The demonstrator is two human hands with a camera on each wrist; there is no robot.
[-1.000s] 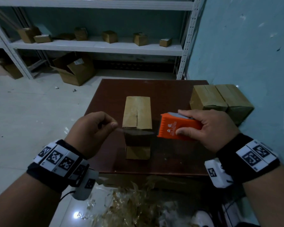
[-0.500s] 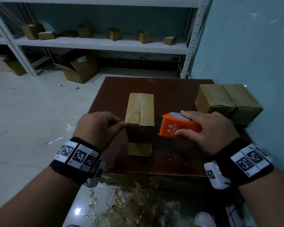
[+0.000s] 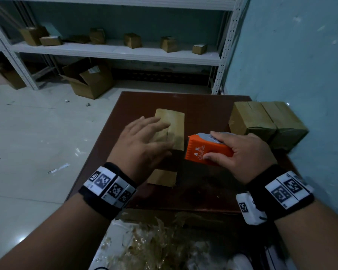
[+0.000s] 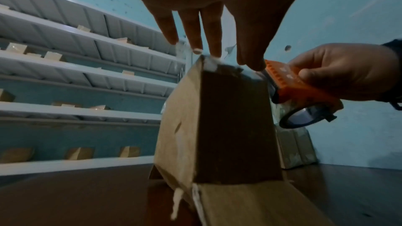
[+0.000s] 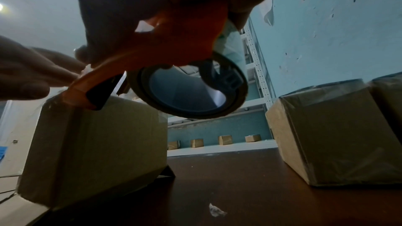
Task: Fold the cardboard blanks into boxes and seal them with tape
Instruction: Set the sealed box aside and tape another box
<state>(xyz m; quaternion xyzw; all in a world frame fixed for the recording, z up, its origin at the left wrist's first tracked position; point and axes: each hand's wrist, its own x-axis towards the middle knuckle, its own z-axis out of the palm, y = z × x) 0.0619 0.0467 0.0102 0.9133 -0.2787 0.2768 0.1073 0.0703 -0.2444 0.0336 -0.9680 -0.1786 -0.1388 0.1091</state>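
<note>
**Box top pressed flat while tape dispenser is held alongside**

On the dark brown table [image 3: 203,106], a cardboard box [image 3: 175,129] is stood upright, its bottom flap splayed toward the viewer. Its closed top is pressed by the left hand [image 3: 144,139], fingers straight and spread. An orange tape dispenser [image 3: 207,151] is gripped in the right hand [image 3: 248,152], just beside the box's right edge. Two taped boxes [image 3: 267,123] are seen against the blue wall.
</note>
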